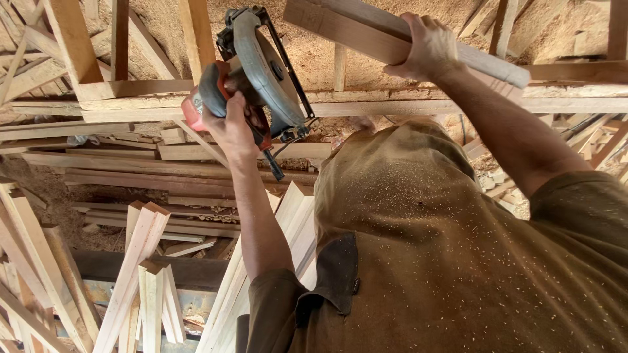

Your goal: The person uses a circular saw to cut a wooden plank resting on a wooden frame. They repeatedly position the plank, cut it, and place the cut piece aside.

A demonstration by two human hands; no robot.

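The left hand (229, 127) is clenched round the handle of a circular saw (258, 75), just left of the wooden plank (392, 39). The right hand (428, 46) grips that plank, held above the long bench rail (458, 104).

The circular saw (261, 72) sits far and left of the wooden plank (392, 39), which lies far right above the long beam (366, 108) running across the scene, while stacked timber strips (150, 261) lean near left, beside the person's shirt front (445, 261) at near right.
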